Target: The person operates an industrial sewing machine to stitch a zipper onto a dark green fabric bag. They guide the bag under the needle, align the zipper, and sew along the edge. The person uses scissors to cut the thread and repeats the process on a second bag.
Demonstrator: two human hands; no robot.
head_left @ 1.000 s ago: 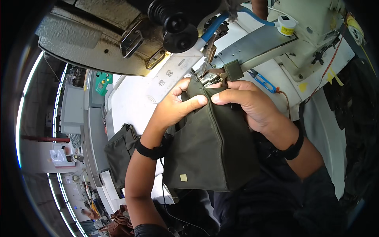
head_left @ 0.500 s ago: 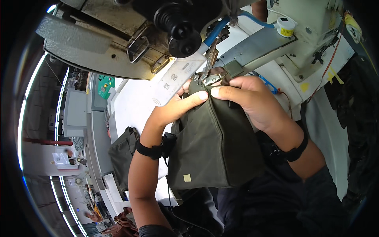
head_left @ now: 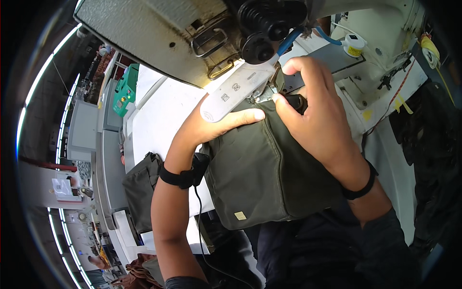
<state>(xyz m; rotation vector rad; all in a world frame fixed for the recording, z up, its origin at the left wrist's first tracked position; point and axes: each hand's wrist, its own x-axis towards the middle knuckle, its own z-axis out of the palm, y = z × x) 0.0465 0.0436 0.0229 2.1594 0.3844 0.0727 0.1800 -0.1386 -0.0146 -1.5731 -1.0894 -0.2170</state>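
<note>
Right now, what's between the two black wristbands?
The bag lies between the left wristband and the right wristband; the head view shows it filling that stretch.

Bright worktop [head_left: 159, 113] — black fisheye rim

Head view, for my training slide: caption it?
At a sewing machine: left hand, thumb on dark green fabric; right hand, thumb and forefinger apart.

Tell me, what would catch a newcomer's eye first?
Probably the broad dark-olive fabric piece at the centre, held near its top by the bare left hand. The bare right hand, thumb and forefinger spread, is at its upper right. Above looms a grey metal sewing machine with round black knobs.
</note>
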